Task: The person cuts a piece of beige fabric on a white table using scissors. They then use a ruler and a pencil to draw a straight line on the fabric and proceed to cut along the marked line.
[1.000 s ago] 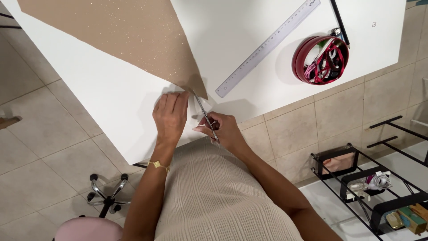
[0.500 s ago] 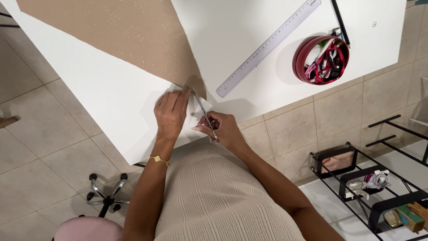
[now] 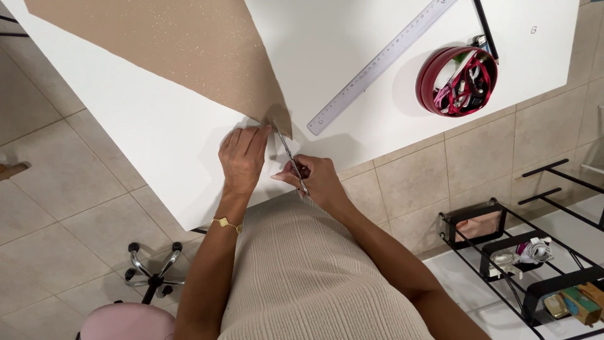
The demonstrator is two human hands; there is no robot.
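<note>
My left hand (image 3: 242, 156) is pressed flat, fingers together, on the white paper (image 3: 157, 135) right by the corner of the glittery tan sheet (image 3: 189, 47), and my right hand (image 3: 314, 179) is clamped around small scissors (image 3: 289, 157), blades at that corner just beside my left fingertips. Past my right hand there's a clear ruler (image 3: 377, 66), and further out a red bowl (image 3: 434, 79) of odds and ends.

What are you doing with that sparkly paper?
A person is cutting a big sheet of tan glittery paper on a white table. The right hand holds scissors with the blades at the paper's corner. The left hand presses flat on the table beside the cut. A long ruler and a red bowl full of small supplies sit farther along the table.
</note>
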